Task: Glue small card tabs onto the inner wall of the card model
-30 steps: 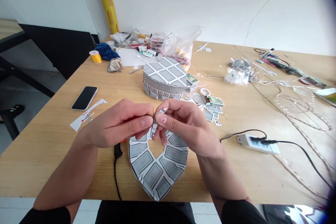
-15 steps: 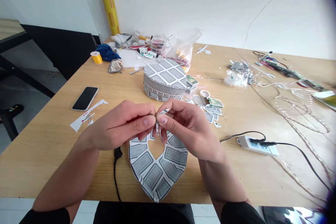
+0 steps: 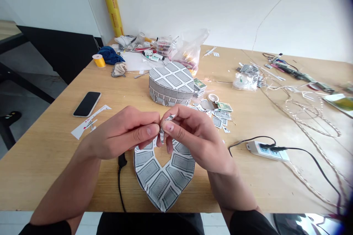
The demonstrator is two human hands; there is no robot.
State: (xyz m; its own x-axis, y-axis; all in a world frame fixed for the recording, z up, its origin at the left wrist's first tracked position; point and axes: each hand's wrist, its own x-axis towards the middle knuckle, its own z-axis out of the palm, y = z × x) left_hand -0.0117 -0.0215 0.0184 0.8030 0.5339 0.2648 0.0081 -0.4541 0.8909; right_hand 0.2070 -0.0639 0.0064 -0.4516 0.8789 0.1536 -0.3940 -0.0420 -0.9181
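Two bare hands meet over the counter (image 3: 228, 191), pinching one small folded card (image 3: 162, 137) between them. The right hand (image 3: 195, 136) has its thumb and forefinger clamped on the card, whose upper end shows above the thumb. The left hand (image 3: 129, 132) has its thumb and forefinger pressed together on the card's left edge; how much they cover is hidden. Below the hands sits an open card shell (image 3: 158, 183), pointed at the near end, its far part hidden behind the fingers. Beyond it stands a card-covered box (image 3: 172, 80), with loose cards (image 3: 219, 119) at its right. A black-handled cord (image 3: 122, 161) lies just left of the shell; a phone (image 3: 87, 104) rests farther left, beside paper scraps (image 3: 86, 123).
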